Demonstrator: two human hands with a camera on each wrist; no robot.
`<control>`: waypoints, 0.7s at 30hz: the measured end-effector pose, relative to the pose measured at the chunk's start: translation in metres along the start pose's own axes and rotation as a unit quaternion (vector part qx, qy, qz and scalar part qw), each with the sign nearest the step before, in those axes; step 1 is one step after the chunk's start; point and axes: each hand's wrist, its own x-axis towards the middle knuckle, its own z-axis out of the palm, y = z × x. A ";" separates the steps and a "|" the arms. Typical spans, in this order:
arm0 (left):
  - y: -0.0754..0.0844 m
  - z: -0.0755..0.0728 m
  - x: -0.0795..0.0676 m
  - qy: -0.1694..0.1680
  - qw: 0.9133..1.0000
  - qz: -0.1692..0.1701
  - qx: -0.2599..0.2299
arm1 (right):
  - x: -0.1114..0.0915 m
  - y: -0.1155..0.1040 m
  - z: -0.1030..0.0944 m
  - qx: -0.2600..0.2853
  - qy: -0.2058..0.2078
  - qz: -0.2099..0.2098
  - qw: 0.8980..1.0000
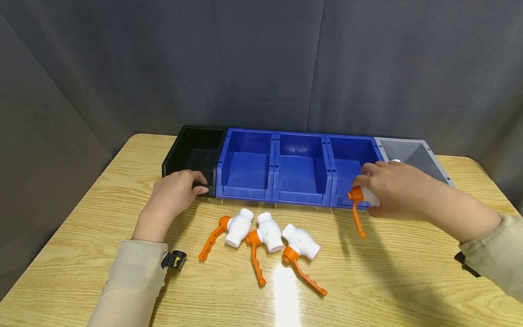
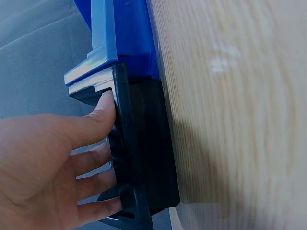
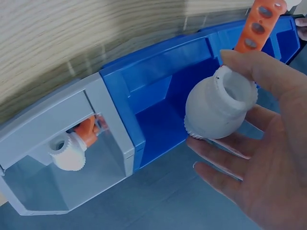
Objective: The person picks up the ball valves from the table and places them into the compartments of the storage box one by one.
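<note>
My right hand (image 1: 392, 188) holds a white ball valve with an orange lever handle (image 1: 357, 213) above the front of the rightmost blue bin (image 1: 347, 168). In the right wrist view the thumb and fingers curl round the valve's white body (image 3: 213, 108). At the far left, my left hand (image 1: 175, 190) grips the front rim of the black bin (image 1: 200, 156); the left wrist view has the thumb (image 2: 103, 112) on that rim. Three more valves lie on the table before the bins: a left one (image 1: 239, 228), a middle one (image 1: 269, 232) and a right one (image 1: 301, 241).
Two other blue bins, one left (image 1: 247, 168) and one in the middle (image 1: 298, 172), stand in the row. The grey bin (image 1: 408, 147) at the right end contains a valve (image 3: 69, 155). A dark curtain (image 1: 261, 63) hangs behind the wooden table (image 1: 102, 218).
</note>
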 end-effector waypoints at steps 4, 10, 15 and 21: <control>-0.001 0.000 0.000 0.000 1.000 0.003 0.000 | 0.002 0.006 0.000 0.010 -0.009 0.008 1.000; -0.001 0.000 0.000 -0.002 1.000 0.002 0.000 | 0.008 0.016 0.001 0.011 -0.012 0.012 1.000; 0.000 0.000 0.001 -0.005 1.000 -0.002 0.000 | 0.014 0.022 0.002 0.019 -0.018 0.019 0.999; -0.001 0.001 0.001 -0.008 1.000 -0.003 -0.001 | 0.023 0.028 0.004 0.024 -0.026 0.023 0.999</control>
